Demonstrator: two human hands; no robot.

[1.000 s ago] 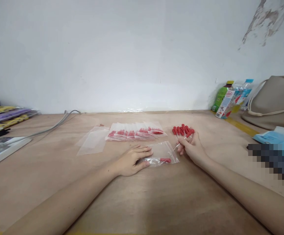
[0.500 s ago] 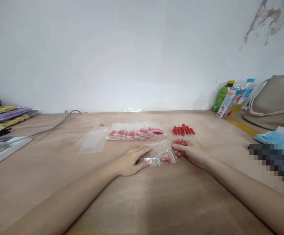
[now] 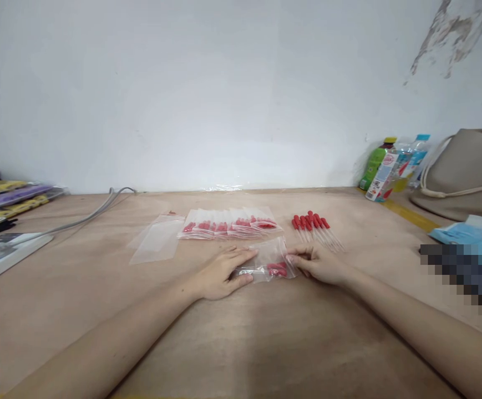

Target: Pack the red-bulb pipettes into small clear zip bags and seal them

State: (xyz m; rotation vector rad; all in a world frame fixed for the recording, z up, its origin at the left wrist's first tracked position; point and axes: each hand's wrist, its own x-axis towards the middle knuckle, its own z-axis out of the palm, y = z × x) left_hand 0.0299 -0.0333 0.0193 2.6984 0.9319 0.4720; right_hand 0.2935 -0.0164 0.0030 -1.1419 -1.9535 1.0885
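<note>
A small clear zip bag [image 3: 270, 260] lies on the wooden table [image 3: 241, 332] with red-bulbed glass droppers [image 3: 277, 270] inside it. My left hand [image 3: 223, 271] lies flat on the bag's left end, fingers stretched out. My right hand [image 3: 318, 263] is at the bag's right end, fingers pinched at its mouth by the droppers. Just behind my right hand lies a loose row of several red-bulbed droppers [image 3: 312, 224]. A row of filled bags [image 3: 230, 224] lies behind the open bag, and empty clear bags [image 3: 157, 239] lie to the left.
Drink bottles [image 3: 390, 166] stand against the wall at the back right, beside a beige bag [image 3: 467, 172]. A blue packet [image 3: 469, 231] lies at the right edge. A grey cable [image 3: 86, 216], a flat board [image 3: 3, 252] and coloured packets [image 3: 11, 197] are on the left.
My right hand took a dropper from the loose row, moved left and down to the bag's mouth, and a second red bulb now shows inside the bag. My left hand stayed put.
</note>
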